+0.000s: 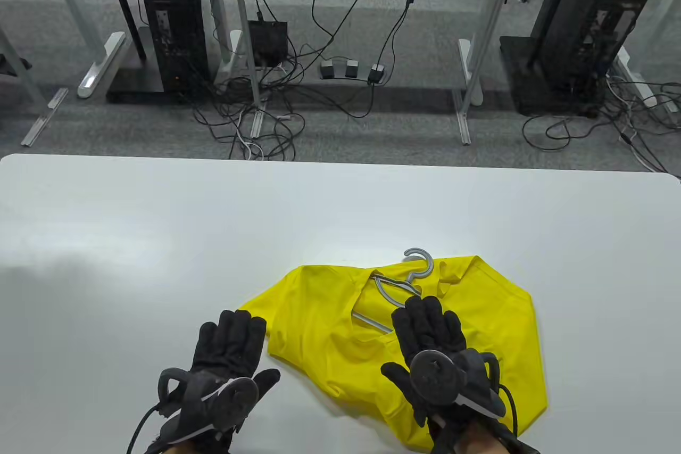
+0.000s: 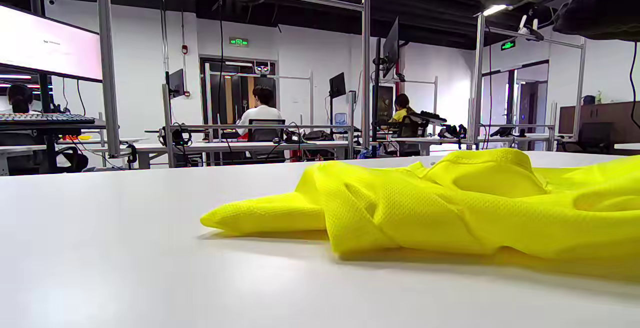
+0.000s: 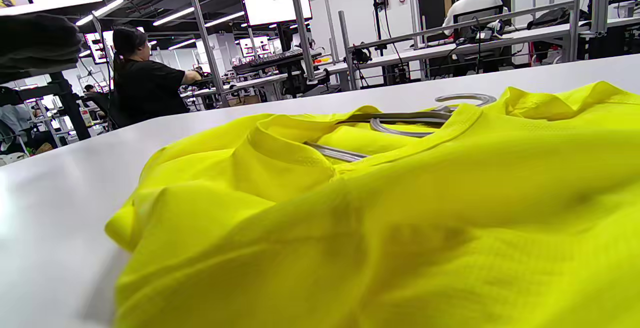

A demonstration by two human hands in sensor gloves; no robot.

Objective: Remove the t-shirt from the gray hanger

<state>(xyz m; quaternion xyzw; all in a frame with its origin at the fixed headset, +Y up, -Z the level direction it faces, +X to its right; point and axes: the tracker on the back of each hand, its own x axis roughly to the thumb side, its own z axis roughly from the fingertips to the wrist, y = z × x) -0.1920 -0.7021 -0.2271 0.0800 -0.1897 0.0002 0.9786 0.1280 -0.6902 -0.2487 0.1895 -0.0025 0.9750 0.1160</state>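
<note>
My right hand (image 1: 433, 347) lies flat, fingers spread, on the yellow t-shirt (image 1: 489, 315) just near of the collar, probably pinning cloth so the gray hanger (image 1: 396, 289) can slide out. My left hand (image 1: 223, 363) rests open on the table (image 1: 159, 241), left of the sleeve, holding nothing. The hanger's hook pokes out the far side.

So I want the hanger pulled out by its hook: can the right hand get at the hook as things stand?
Probably yes. The gray hanger's hook pokes out past the yellow t-shirt's collar, uncovered, and the right hand lies on the shirt just short of it, with nothing between them.
</note>
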